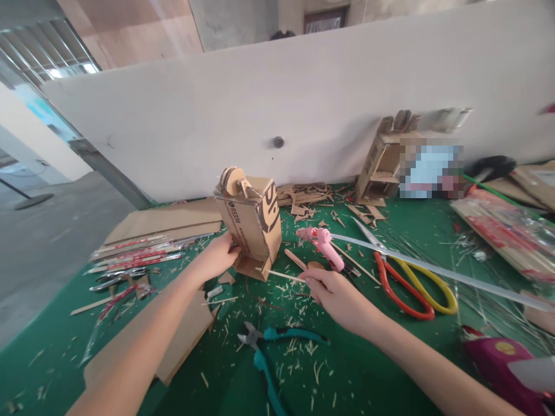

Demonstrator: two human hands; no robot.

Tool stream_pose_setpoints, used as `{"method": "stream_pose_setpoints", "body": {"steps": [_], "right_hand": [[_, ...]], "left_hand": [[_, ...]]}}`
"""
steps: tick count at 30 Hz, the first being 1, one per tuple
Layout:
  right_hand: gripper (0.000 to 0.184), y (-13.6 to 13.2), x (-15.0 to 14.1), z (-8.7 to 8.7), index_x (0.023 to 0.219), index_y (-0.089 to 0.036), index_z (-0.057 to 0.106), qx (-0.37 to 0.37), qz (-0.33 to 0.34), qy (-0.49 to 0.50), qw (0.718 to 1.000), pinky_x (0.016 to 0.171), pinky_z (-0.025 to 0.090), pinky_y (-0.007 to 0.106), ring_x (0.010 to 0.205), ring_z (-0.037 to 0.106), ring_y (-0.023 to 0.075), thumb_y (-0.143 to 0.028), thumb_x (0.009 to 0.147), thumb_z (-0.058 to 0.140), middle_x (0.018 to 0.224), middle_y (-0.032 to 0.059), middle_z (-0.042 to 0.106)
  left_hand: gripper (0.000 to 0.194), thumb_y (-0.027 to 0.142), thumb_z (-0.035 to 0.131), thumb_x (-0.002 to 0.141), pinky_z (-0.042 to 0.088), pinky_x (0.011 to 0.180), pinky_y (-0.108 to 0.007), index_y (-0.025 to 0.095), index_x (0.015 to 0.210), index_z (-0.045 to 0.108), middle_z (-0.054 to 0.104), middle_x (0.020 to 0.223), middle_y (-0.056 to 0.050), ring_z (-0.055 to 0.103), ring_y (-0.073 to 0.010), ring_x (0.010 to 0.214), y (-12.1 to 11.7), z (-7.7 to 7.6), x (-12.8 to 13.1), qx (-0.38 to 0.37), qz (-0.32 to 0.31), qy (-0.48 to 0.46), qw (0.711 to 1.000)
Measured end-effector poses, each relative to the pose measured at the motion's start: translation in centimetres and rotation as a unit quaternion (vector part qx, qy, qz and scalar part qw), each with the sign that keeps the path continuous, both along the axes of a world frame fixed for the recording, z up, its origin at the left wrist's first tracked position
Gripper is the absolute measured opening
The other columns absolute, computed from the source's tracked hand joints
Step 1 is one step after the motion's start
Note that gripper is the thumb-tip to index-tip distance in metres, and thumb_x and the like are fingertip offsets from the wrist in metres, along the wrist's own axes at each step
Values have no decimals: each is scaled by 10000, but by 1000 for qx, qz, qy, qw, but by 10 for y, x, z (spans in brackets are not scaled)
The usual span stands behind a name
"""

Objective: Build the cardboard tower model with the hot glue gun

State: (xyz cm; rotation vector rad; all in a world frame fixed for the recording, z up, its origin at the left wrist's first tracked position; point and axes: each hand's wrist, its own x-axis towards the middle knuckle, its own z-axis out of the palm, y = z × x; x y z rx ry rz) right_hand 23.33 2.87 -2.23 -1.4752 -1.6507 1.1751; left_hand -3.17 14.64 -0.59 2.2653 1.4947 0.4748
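A small cardboard box model [249, 225] stands upright on the green table, with a round cardboard wheel [234, 180] fixed at its top. My left hand [223, 252] is closed on the model's lower left side; some fingers are hidden behind it. My right hand [325, 289] pinches a thin wooden stick [284, 276], whose far end reaches the low front ledge of the model. Beyond that hand lies a pink glue gun [323, 241]. Teal-handled cutting pliers [264, 338] lie spread in front.
Large scissors [403, 277] with red and yellow handles lie at right, a long metal ruler [433, 268] across them. Packs of sticks [143, 251] lie at left; a cardboard sheet [186, 335] is under my left forearm. Wood shavings litter the table. A white wall [195, 127] rises behind.
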Motion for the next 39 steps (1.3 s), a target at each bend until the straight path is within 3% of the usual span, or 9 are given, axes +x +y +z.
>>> {"method": "stream_pose_setpoints", "body": {"steps": [8, 15, 24, 27, 29, 31, 34, 36, 39], "right_hand": [[233, 2, -9, 6, 863, -162, 517, -143, -3, 111, 983, 379, 245, 181, 391, 316, 57, -331, 928, 370, 538, -83, 402], [337, -10, 22, 6, 891, -148, 568, -208, 2, 150, 967, 347, 158, 191, 337, 234, 47, -447, 903, 414, 477, -93, 391], [400, -47, 35, 23, 937, -182, 568, -186, -24, 173, 967, 389, 199, 192, 427, 245, 68, -551, 898, 417, 518, -86, 361], [379, -50, 32, 21, 962, -189, 562, -157, -20, 139, 978, 417, 244, 207, 442, 285, 75, -532, 909, 410, 541, -79, 364], [349, -52, 27, 20, 936, -196, 564, -124, -12, 94, 988, 445, 284, 221, 460, 324, 84, -500, 925, 393, 554, -68, 383], [344, -53, 21, 20, 910, -204, 569, -88, 3, 53, 995, 467, 312, 233, 483, 353, 96, -476, 940, 360, 568, -54, 402], [350, -55, 8, 22, 907, -218, 586, -47, 57, 8, 997, 496, 345, 245, 526, 397, 115, -436, 964, 317, 583, -38, 425], [326, -55, 2, 22, 952, -228, 591, -23, 83, -14, 996, 546, 392, 251, 583, 462, 126, -418, 972, 327, 631, -23, 481], [287, -53, 1, 16, 1149, -250, 524, 26, 84, -51, 995, 660, 462, 281, 741, 556, 150, -411, 969, 368, 854, 19, 584]], "left_hand": [[259, 182, 455, 826, 476, 914, -416, 200, 1054, 579, 690, 1115, -104, 624, -304, 1071, -2, 0, 1, 1, -1, -6, 1000], [299, 159, 448, 830, 482, 927, -385, 212, 1086, 595, 690, 1137, -77, 625, -274, 1087, -4, -4, -1, -1, 2, -18, 1000], [283, 150, 485, 804, 527, 870, -389, 188, 1058, 604, 714, 1048, -94, 663, -278, 1004, -15, -2, 1, 14, 51, -26, 998], [430, 142, 443, 834, 470, 970, -459, 139, 1262, 481, 600, 1252, -163, 584, -302, 1148, -40, 11, 2, 83, 117, -41, 989], [421, 176, 427, 875, 430, 1020, -472, 165, 1295, 455, 526, 1326, -152, 547, -294, 1191, -70, 25, 9, 218, 167, -60, 960], [418, 224, 495, 879, 453, 1006, -439, 248, 1295, 462, 570, 1266, -97, 562, -272, 1159, -103, 36, 22, 309, 77, -40, 947], [390, 247, 509, 895, 512, 889, -437, 313, 1278, 483, 660, 1137, -57, 620, -267, 1024, -141, 40, 43, 263, -180, 94, 943], [333, 127, 419, 908, 538, 702, -369, 266, 1180, 552, 694, 956, -45, 652, -224, 822, -150, 36, 45, 232, -221, 146, 936], [307, 127, 349, 924, 500, 630, -291, 250, 1061, 595, 684, 856, -21, 647, -186, 738, -144, 30, 11, 246, -141, 144, 948]]}}
